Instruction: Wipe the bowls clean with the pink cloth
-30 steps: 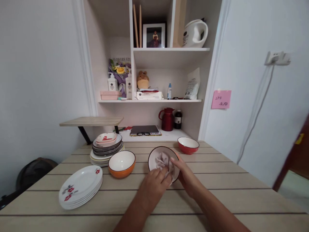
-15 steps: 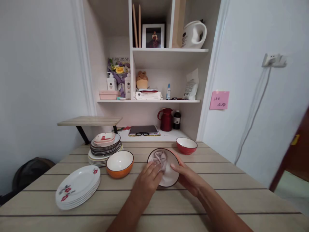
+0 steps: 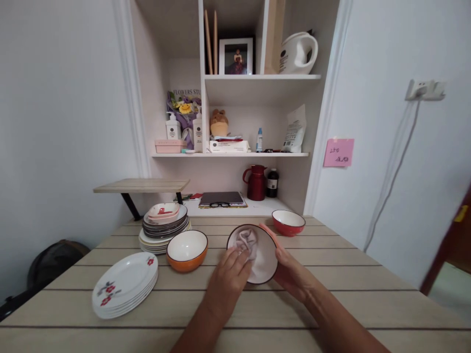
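My right hand (image 3: 289, 269) grips a bowl (image 3: 267, 262) by its right side, thumb at the rim and fingers behind it. The bowl has a white inside and a dark rim, and it is tilted toward me above the table. Pressed into its left inner side is a crumpled greyish-pink cloth (image 3: 247, 241), held under the fingers of my left hand (image 3: 231, 272). An orange bowl (image 3: 187, 251) with a white inside stands upright to the left. Behind on the right is a red bowl (image 3: 289, 223), also upright.
White flowered plates (image 3: 125, 284) are stacked at the front left. Behind them stands a pile of dark-rimmed dishes (image 3: 165, 225) with small square dishes on top, near a raised wooden shelf (image 3: 142, 185). A red jug (image 3: 256, 183) and a laptop (image 3: 221, 197) lie beyond the slatted table (image 3: 331, 304).
My right thumb has moved from inside the bowl to its rim, and the bowl has turned slightly. The cloth stays under my left hand. The whole view has shifted a little.
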Motion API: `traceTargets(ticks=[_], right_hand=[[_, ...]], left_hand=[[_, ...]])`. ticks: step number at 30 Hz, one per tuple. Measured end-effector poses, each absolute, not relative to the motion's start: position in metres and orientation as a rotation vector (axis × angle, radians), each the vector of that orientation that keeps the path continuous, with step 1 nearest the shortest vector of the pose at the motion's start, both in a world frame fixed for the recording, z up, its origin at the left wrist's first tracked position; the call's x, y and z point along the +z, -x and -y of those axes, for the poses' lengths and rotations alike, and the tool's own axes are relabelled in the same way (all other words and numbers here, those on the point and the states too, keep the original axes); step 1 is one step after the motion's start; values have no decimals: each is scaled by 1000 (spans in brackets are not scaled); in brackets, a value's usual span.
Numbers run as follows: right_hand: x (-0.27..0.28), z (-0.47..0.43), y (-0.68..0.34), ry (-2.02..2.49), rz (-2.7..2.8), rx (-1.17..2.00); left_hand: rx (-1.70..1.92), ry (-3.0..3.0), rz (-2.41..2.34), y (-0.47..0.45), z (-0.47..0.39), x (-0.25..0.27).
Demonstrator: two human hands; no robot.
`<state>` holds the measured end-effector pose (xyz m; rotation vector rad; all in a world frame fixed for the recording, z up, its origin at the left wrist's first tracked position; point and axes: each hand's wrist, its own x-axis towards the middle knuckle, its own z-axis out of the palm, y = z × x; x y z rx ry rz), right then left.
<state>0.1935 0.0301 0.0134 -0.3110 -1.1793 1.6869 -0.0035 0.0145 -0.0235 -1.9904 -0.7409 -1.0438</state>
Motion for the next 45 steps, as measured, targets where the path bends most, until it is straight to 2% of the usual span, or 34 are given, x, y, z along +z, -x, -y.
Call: traceTargets(ticks=[10, 18, 24, 32, 45], right_hand=[[8, -21, -172, 428, 1291, 1569], [7, -22, -159, 600, 1079, 1425], [26, -28, -183, 637, 1174, 1347], [32, -30, -212, 828, 1368, 1569], [1, -38, -194, 472, 1111, 1762]], left_hand=[[-1057, 2117, 1031, 2, -12, -30], [-1010, 2149, 793, -4, -7, -27], [-866, 2193, 795, 0, -7, -27], [-806, 2164, 761, 3, -16, -26], [-976, 2096, 861, 7, -13, -23]])
